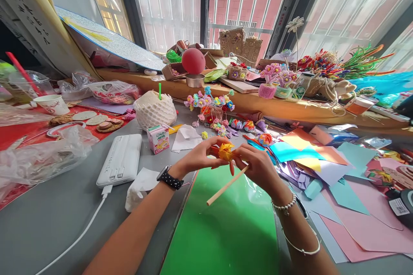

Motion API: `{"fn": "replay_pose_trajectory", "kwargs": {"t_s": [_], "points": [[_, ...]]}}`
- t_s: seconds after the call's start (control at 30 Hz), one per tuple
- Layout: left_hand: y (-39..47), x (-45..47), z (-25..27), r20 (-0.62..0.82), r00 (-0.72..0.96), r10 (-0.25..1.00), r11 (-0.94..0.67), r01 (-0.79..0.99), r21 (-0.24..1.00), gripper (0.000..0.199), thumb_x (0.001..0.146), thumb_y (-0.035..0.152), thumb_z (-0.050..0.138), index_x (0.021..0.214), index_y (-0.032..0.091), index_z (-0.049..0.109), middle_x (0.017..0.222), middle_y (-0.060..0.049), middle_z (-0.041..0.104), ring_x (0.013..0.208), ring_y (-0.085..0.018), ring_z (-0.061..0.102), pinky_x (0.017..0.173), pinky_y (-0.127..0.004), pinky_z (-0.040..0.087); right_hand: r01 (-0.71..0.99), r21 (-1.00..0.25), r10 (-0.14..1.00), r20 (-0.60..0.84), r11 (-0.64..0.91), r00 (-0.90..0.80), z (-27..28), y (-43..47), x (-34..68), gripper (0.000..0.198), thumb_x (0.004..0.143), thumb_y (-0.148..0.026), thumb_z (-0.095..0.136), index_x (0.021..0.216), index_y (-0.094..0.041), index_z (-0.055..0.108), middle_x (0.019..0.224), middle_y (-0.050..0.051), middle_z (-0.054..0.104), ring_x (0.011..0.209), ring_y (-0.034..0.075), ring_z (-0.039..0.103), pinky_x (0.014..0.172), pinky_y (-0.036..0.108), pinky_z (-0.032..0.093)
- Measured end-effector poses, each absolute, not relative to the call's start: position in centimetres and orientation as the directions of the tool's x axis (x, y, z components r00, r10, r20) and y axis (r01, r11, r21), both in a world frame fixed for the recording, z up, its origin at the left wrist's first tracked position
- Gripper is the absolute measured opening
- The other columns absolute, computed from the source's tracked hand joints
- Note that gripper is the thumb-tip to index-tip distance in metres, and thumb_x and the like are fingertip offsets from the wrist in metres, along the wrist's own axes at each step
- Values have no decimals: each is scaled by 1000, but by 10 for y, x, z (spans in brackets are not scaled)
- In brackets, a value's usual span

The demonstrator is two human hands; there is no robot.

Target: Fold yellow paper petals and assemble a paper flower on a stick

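Observation:
A small yellow-orange folded paper flower [226, 152] is pinched in my left hand [200, 154], above a glossy green sheet [222, 232]. My right hand [255, 162] is closed round a thin pale wooden stick [226, 187], whose free end slants down to the left. The fingertips of this hand also meet the flower's right side. I cannot make out whether the stick's upper end touches the flower, since the fingers cover it. Just beyond my hands lies an orange multicoloured paper flower [265, 139].
Coloured paper sheets [358, 219] spread along the right. To the left are a white power bank [119, 159] with a cable, a small pink drink carton [158, 139] and a white coconut [155, 111] with a straw. Behind stands a bunch of crocheted flowers [209, 105] before the crowded windowsill [145, 84].

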State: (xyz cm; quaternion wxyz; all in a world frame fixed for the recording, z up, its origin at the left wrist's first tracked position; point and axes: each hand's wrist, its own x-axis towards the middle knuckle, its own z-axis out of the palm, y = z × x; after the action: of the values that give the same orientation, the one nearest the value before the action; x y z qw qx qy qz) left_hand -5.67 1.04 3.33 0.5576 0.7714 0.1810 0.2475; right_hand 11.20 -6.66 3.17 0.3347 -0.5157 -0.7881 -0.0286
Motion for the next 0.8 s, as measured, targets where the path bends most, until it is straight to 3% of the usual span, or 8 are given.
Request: {"fn": "replay_pose_trajectory", "kwargs": {"t_s": [0.23, 0.8], "points": [[7, -52, 35, 314, 741, 593, -515, 50, 855, 39, 63, 25, 62, 100, 17, 50, 96, -3, 54, 83, -14, 54, 79, -28, 43, 834, -298, 785, 574, 464, -232, 32, -67, 112, 12, 76, -16, 46, 70, -16, 56, 65, 1, 53, 53, 8, 45, 51, 19, 33], [8, -55, 35, 300, 730, 614, -499, 65, 864, 34, 62, 28, 64, 92, 18, 53, 89, -2, 57, 77, -15, 54, 66, -24, 43, 801, -311, 793, 529, 512, -301, 35, -69, 111, 15, 78, -16, 43, 70, -17, 56, 68, 2, 54, 55, 8, 46, 52, 19, 33]]}}
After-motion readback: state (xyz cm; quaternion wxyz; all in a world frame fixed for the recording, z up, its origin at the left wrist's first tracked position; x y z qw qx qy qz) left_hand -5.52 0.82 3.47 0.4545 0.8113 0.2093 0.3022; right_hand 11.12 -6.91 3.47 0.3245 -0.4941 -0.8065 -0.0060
